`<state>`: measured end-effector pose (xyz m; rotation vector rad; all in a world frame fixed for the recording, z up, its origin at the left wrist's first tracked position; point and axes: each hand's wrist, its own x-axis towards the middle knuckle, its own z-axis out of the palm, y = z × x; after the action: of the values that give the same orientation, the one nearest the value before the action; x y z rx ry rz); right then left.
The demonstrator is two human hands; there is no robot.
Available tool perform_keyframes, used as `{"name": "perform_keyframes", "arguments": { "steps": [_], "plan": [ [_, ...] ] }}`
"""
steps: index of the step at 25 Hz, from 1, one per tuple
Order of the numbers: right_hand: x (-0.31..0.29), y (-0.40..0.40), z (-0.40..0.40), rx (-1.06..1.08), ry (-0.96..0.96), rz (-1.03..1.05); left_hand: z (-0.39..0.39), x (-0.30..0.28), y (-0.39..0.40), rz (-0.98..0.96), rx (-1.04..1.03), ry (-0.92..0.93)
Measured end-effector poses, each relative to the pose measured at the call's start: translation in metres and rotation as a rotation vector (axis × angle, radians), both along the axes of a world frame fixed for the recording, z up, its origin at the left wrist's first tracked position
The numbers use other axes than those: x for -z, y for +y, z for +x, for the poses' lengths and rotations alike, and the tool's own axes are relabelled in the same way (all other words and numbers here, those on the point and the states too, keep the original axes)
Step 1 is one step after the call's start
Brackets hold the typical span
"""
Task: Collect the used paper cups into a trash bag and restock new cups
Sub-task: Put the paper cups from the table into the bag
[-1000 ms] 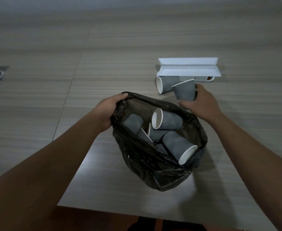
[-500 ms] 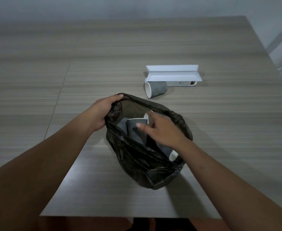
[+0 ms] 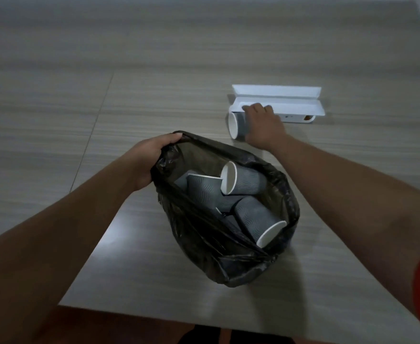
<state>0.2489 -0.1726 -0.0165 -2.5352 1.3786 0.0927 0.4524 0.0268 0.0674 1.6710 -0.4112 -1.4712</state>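
Right hand (image 3: 262, 125) closed over the tipped cup (image 3: 236, 125) at one o'clock — light, crushable; left hand (image 3: 149, 157) pinched the bag (image 3: 204, 234) rim.

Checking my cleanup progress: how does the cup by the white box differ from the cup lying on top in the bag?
The cup by the white box lies on the table, under the right hand; the top cup in the bag rests on other cups inside the trash bag, untouched. Both are grey, ribbed, lying sideways with white insides.

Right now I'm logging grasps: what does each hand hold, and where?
Left hand grips the trash bag by its rim. Right hand covers the lying paper cup's side; closure unclear.
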Motion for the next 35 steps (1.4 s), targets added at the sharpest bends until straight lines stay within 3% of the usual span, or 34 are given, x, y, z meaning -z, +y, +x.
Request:
{"name": "perform_keyframes", "arguments": {
  "steps": [6, 12, 16, 18, 22, 24, 26, 29, 32, 35],
  "plan": [
    [0.034, -0.026, 0.024, -0.197, 0.224, -0.127, 0.000, 0.000, 0.004, 0.006, -0.014, 0.014],
    [0.048, -0.014, 0.011, -0.181, 0.172, -0.261, 0.000, -0.003, 0.013, 0.023, -0.020, -0.058],
    [0.040, -0.001, -0.002, -0.068, 0.142, -0.111, -0.004, -0.005, 0.023, 0.028, -0.017, -0.062],
    [0.021, 0.013, -0.004, 0.061, -0.031, 0.001, -0.008, -0.007, 0.026, 0.039, -0.032, -0.038],
    [-0.042, 0.062, -0.011, 0.340, -0.573, 0.174, -0.016, -0.016, 0.030, 0.041, -0.046, -0.033],
    [-0.065, 0.094, -0.018, 0.348, -0.779, 0.324, -0.015, -0.021, 0.029, 0.046, -0.046, -0.060],
    [-0.076, 0.128, -0.025, 0.246, -0.839, 0.447, -0.015, -0.027, 0.029, 0.047, -0.012, -0.084],
    [-0.072, 0.163, -0.024, 0.083, -0.696, 0.573, -0.018, -0.032, 0.027, 0.034, 0.021, -0.072],
    [-0.061, 0.183, -0.015, -0.107, -0.472, 0.482, -0.029, -0.041, 0.032, 0.000, 0.075, -0.045],
    [-0.056, 0.192, -0.012, -0.142, -0.464, 0.457, -0.026, -0.035, 0.037, 0.001, 0.112, -0.030]
  ]
}}
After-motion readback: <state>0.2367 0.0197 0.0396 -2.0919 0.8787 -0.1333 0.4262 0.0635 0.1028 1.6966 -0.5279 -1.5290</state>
